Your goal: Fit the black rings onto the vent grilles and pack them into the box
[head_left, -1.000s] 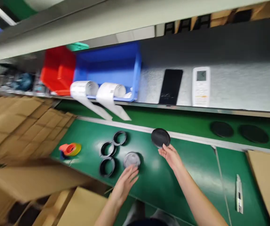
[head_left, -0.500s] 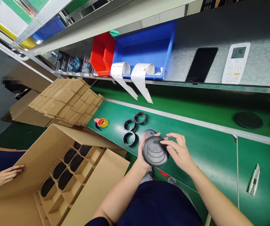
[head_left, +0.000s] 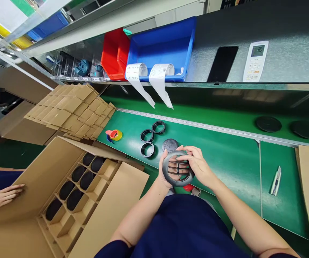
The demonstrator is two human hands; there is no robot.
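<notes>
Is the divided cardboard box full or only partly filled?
Partly filled: black discs fill several cells of the box, while the cells beside them and at the near end show bare cardboard.

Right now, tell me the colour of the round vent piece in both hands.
Black; the vent piece shows best in the head view.

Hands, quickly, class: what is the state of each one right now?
Left hand: closed, holding the round black grille.
Right hand: closed, holding the same grille's other edge.

Green bench (head_left: 224, 161) carries three black rings (head_left: 141, 149), tape roll (head_left: 116, 135), perhaps a knife (head_left: 275, 176).
</notes>
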